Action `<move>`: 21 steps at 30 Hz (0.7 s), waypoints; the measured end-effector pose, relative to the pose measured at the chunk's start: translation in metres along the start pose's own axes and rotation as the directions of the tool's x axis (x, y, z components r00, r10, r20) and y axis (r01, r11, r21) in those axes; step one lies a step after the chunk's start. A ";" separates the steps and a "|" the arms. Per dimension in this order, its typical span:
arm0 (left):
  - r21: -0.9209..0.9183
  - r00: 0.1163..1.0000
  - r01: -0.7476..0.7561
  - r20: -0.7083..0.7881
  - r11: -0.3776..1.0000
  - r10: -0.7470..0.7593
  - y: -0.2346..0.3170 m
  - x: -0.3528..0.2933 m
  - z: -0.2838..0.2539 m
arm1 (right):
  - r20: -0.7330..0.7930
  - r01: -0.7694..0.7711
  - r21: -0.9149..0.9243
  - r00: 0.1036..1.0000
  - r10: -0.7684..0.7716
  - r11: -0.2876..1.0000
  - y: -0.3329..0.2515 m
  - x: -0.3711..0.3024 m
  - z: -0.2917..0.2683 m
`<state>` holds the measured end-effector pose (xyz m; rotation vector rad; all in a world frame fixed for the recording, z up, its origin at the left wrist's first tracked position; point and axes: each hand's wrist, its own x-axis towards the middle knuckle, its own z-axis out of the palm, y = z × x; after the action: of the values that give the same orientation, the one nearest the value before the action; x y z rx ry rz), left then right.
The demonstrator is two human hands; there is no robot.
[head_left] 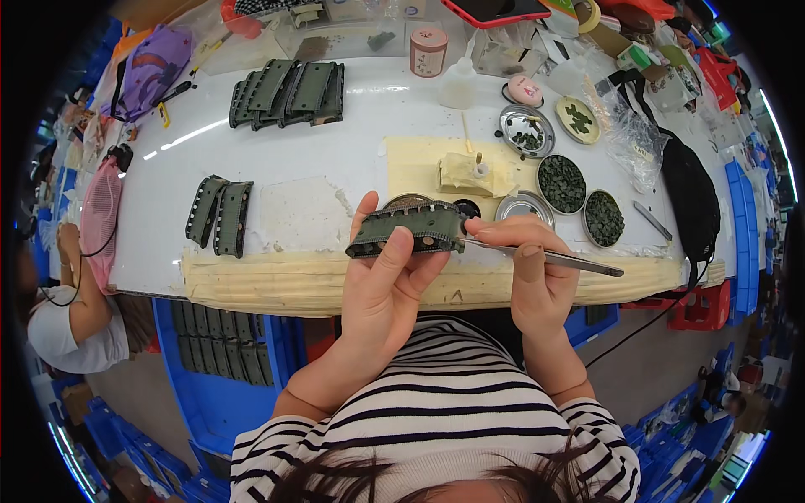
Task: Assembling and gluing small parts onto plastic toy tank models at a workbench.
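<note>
My left hand [386, 281] grips a long dark green model part [402, 228] with toothed edges, like a toy tank's track side, above the table's front edge. In my right hand [537, 277] are metal tweezers [570, 261], pinched between thumb and fingers. Their tips reach the right end of the green part; whether they hold a small piece there I cannot tell. Behind the part, a round dish is partly hidden. Two round tins of small dark green pieces, one tin [562, 158] and another tin [604, 191], stand right of my hands.
Similar green parts [289, 92] lie stacked at the back left, with two more [220, 214] nearer. A glue-smeared block [470, 174] sits on a yellow sheet. A white bottle [458, 84] stands behind. At right lie a knife [652, 220] and black bag [692, 184]. A blue crate [197, 402] is below.
</note>
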<state>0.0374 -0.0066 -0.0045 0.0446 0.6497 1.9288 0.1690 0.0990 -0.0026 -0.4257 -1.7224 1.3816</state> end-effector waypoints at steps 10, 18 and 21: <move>0.008 1.000 -0.002 0.002 1.000 0.002 0.000 0.000 -0.001 | 0.007 -0.005 0.010 1.000 0.005 1.000 0.000 0.000 0.001; -0.021 1.000 0.020 -0.021 1.000 -0.021 0.000 0.000 -0.002 | 0.037 -0.008 0.024 0.999 0.007 1.000 -0.002 0.003 0.000; -0.021 1.000 0.023 -0.020 1.000 -0.024 0.000 0.001 -0.003 | 0.050 -0.001 -0.005 0.999 0.002 1.000 -0.004 0.004 -0.001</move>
<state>0.0365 -0.0068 -0.0071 0.0044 0.6414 1.9150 0.1682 0.1011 0.0023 -0.3984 -1.7663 1.3998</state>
